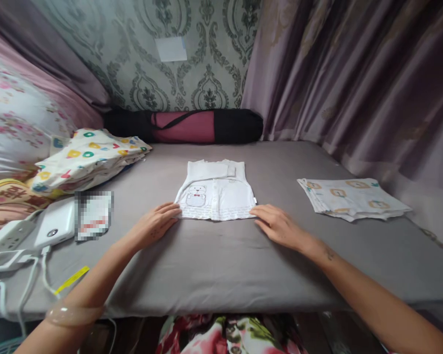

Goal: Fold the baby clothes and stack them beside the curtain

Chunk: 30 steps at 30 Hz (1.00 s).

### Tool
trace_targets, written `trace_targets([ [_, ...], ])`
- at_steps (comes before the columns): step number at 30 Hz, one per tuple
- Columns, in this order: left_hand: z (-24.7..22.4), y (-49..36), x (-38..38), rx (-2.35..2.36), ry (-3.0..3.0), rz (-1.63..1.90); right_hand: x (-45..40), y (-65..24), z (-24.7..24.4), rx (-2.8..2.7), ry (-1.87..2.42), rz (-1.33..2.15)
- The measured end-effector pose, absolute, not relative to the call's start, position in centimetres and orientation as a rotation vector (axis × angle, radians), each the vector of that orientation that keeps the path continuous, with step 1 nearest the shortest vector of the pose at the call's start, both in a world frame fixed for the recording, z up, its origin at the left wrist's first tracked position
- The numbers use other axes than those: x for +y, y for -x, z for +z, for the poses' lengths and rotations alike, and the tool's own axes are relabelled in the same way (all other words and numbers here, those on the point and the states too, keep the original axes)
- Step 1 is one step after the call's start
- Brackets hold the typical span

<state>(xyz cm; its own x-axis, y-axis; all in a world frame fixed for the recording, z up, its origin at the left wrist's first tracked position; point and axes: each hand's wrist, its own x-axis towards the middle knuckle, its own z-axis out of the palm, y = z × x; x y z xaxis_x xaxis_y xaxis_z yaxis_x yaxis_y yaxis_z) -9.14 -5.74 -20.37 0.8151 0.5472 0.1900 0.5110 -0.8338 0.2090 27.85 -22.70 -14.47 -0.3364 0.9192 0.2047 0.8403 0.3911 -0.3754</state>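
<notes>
1. Grey bedsheet [221, 275] spans the middle of the frame, its near edge above a floral-print garment [221, 339] at bottom centre.
2. The left hand [158, 221] reaches in from lower left, fingertips at the near-left corner of a white buttoned baby shirt [234, 196]; thumb hidden, so I can't say whether it pinches or just presses.
3. The right hand [276, 223] mirrors it at the near-right corner, thumb spread below the fingers; whether cloth is clamped there is also unclear.
4. At centre frame, the shirt lies flat between and beyond the hands, printed hem nearest, neckline farthest, a sleeve folded across its upper part. Its button line points straight away from the person, and neither hand is clearly nearer its middle.
5. Well apart at mid-right lies a folded printed cloth [350, 194]; a white power bank [55, 226] sits mid-left.
6. Farthest, a black-and-maroon cylindrical bag [184, 128] lies crosswise, below damask wallpaper [206, 73] at upper centre.
</notes>
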Motion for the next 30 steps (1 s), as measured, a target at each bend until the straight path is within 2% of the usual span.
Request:
trace_targets([
  [4, -19.2, 9.2, -5.8, 0.810, -2.832, 0.331, -21.7, -30.7, -16.1, -2.374, 1.714, 0.020],
  [11, -18.7, 9.4, -4.9, 0.689, -2.831, 0.226, -21.0, -31.6, -17.9, -2.459, 1.656, -0.065],
  [17, -18.6, 9.5, -4.2, 0.674, -2.822, 0.219, -20.2, -32.1, -18.7, -2.435, 1.597, -0.012],
  [30, -18.1, 7.4, -4.3, 0.801, -2.524, 0.599, -19.1, -31.2, -19.0, -2.058, 1.459, 0.303],
])
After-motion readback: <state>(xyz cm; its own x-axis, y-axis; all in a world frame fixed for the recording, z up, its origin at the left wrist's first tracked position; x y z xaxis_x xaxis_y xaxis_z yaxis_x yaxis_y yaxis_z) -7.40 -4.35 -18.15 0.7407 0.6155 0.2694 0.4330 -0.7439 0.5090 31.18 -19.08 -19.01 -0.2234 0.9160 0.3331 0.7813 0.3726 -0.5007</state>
